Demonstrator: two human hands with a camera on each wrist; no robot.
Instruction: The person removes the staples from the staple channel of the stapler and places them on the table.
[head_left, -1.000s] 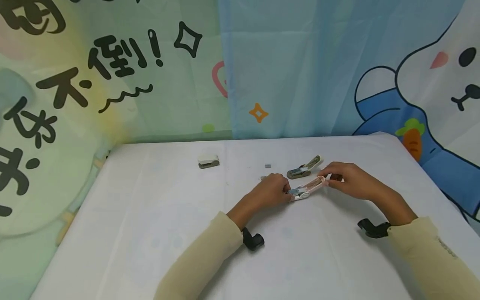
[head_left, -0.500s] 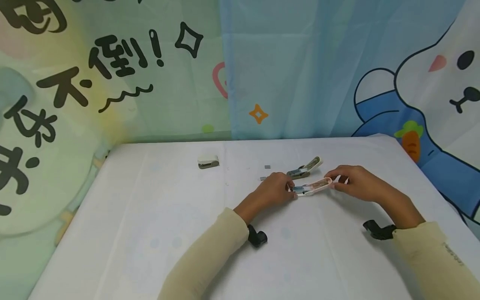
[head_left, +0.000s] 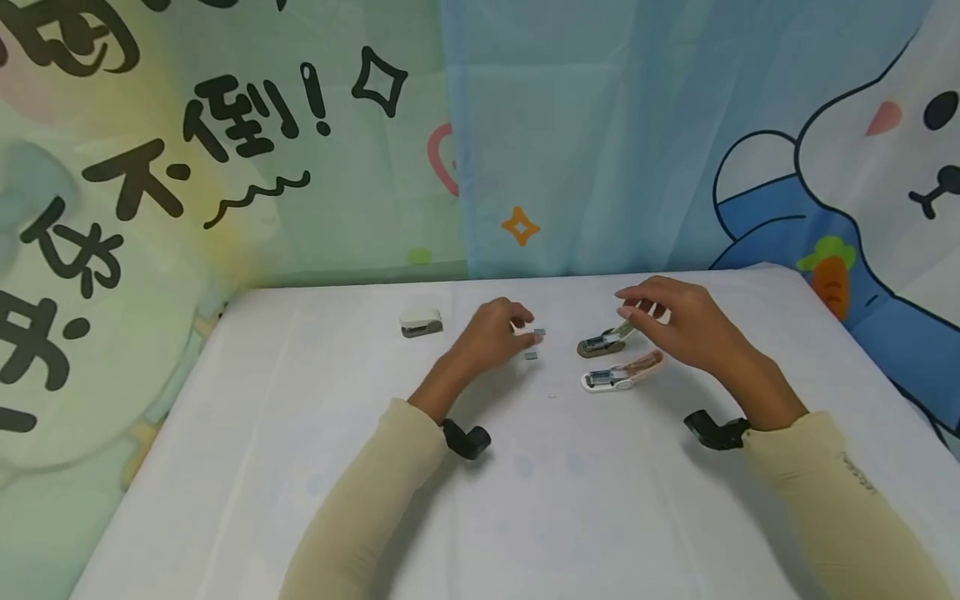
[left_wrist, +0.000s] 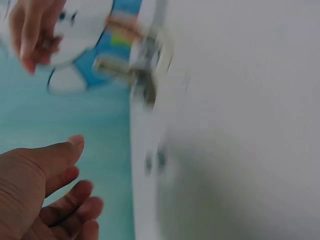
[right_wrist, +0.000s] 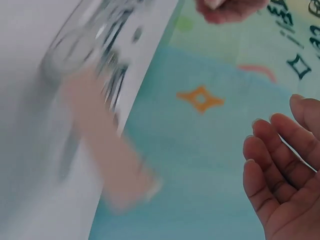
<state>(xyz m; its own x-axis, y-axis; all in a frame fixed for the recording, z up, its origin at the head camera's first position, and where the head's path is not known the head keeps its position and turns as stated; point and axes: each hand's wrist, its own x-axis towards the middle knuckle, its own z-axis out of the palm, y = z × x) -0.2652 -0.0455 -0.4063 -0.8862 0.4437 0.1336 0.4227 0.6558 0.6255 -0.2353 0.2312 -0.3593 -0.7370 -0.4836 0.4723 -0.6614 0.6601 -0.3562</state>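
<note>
The pink and white stapler (head_left: 622, 375) lies opened up on the table, its pink top raised toward the right. Behind it an opened olive stapler (head_left: 602, 343) also has its top lifted. My right hand (head_left: 682, 325) hovers by the raised end of the olive stapler, fingers loosely bent and apart; its right wrist view shows the palm (right_wrist: 285, 200) with nothing in it. My left hand (head_left: 491, 337) is beside two small grey staple strips (head_left: 531, 356), thumb and fingers parted. In the left wrist view these strips (left_wrist: 161, 159) are blurred and apart from the fingers.
A closed white stapler (head_left: 421, 322) sits to the left of my left hand. A tiny thin piece (head_left: 552, 396) lies on the white-covered table (head_left: 570, 517). Printed cloth (head_left: 570, 133) hangs behind the table's far edge.
Both hands have let go of the pink and white stapler, which stays on the table. My left hand has moved left and back to the staple strips; my right has moved back toward the olive stapler.
</note>
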